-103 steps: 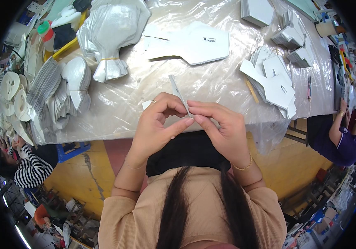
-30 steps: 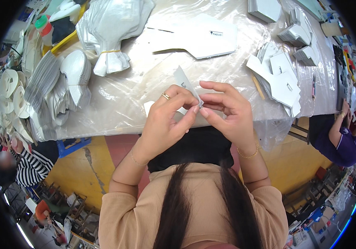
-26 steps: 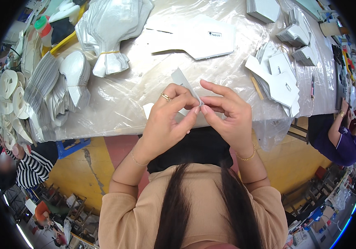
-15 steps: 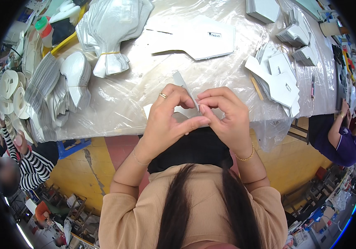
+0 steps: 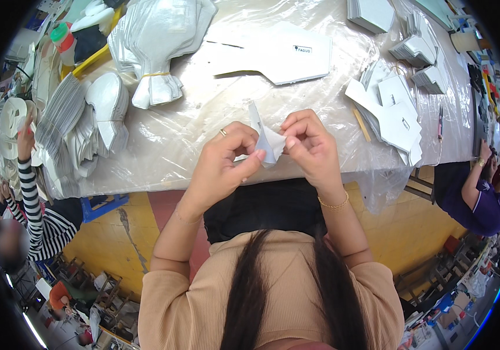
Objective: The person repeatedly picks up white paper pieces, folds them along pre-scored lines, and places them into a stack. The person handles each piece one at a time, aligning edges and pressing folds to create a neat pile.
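Just above the table's near edge, my left hand (image 5: pixel 226 160) pinches a white cut piece (image 5: pixel 270 150) of thin sheet material between thumb and fingers. My right hand (image 5: pixel 311 143) is closed on the same piece by its right edge. At that edge a white layer bends away from the greyer face, toward my right fingers. A narrow end of the piece points up and away from me. Beyond my hands, a larger white cut panel (image 5: pixel 296 58) with a small dark label lies flat on the table.
Clear plastic sheeting covers the table (image 5: pixel 180 137). Bundled white cut pieces (image 5: pixel 159 35) stand at the far left, with curved stacks (image 5: pixel 107 99) nearer. Loose white panels (image 5: pixel 398 116) lie at right beside a yellow strip (image 5: pixel 361 123) and a slim pen-like tool (image 5: pixel 440 122). Co-workers sit on both sides.
My hands have moved slightly apart. The piece, seen nearly edge-on before, now shows its face, with a layer bent off toward my right hand. At left, a co-worker's arm has reached up.
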A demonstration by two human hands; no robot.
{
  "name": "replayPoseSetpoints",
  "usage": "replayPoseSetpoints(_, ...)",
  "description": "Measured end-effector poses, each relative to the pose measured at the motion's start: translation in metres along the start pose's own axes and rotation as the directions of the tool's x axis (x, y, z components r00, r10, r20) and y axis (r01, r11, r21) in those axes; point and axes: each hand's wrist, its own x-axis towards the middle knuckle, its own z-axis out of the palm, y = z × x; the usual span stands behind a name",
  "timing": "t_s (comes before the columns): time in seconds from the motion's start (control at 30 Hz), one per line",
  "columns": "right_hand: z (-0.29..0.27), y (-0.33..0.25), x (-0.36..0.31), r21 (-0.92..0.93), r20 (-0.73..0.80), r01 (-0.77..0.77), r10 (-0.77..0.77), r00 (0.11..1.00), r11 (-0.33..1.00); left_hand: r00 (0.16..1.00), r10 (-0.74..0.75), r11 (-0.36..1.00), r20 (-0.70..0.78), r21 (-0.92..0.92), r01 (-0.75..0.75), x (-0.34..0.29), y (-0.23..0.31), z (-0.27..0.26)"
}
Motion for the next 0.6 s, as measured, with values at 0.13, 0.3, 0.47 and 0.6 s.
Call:
replayPoseSetpoints(0.13, -0.007, 0.01, 0.0, 0.273, -0.043, -0.148, 0.166, 0.985, 0.951, 0.996, -0.072, 0.984, -0.047, -0.166, 0.063, 0.0, -0.011, 0.005)
replayPoseSetpoints(0.3, -0.009, -0.011, 0.0, 0.077, 0.039, -0.051, 0.048, 0.998, 0.996, 1.0, -0.012, 0.994, 0.02, -0.105, 0.014, 0.002, -0.017, 0.019)
replayPoseSetpoints(0.47, -0.01, -0.026, 0.005, -0.289, 0.07, -0.08, 0.104, 0.992, 0.954, 0.987, 0.138, 0.99, 0.08, 0.0, -0.138, 0.009, -0.02, 0.023)
replayPoseSetpoints(0.6, -0.009, -0.025, 0.005, -0.23, 0.013, -0.135, 0.142, 0.99, 0.964, 0.997, 0.045, 0.992, 0.065, -0.117, -0.037, 0.004, -0.023, 0.021)
